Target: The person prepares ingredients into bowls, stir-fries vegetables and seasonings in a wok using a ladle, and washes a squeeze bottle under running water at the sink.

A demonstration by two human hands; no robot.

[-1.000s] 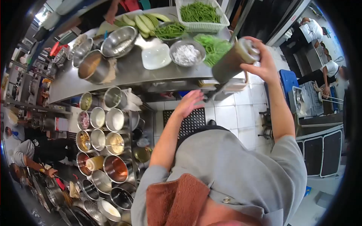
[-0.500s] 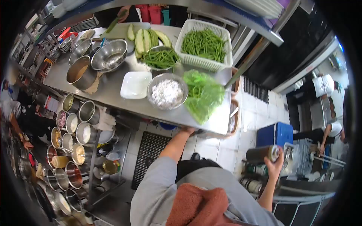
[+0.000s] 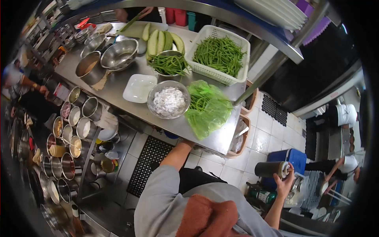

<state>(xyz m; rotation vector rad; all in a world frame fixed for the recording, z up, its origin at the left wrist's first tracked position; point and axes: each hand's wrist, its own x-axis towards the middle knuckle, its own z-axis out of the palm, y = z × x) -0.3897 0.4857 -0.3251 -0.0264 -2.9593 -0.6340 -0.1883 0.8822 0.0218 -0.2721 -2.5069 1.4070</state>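
My right hand (image 3: pixel 284 181) is closed around the capped end of a dark squeeze bottle (image 3: pixel 269 169), which lies sideways over the floor at the right. My left hand (image 3: pixel 187 143) reaches to the table's front edge; its fingers are hidden under that edge. On the steel table (image 3: pixel 158 128) just beyond it stands a metal bowl of white, flour-like stuff (image 3: pixel 169 99). Left of that bowl is a white square dish (image 3: pixel 139 88). A green plastic bag of leafy vegetables (image 3: pixel 210 108) lies to its right.
Behind are a white basket of green beans (image 3: pixel 219 55), a bowl of beans (image 3: pixel 169 63) and halved long vegetables (image 3: pixel 160 41). Another person's hand (image 3: pixel 147 11) is at the far side. Several metal containers (image 3: pixel 83 127) fill the left rack. A blue cooler (image 3: pixel 294 157) stands right.
The view has turned a little, so the table contents appear shifted. My right hand still grips the bottle, now nearer the cooler's left side in view. The left hand stays by the table edge.
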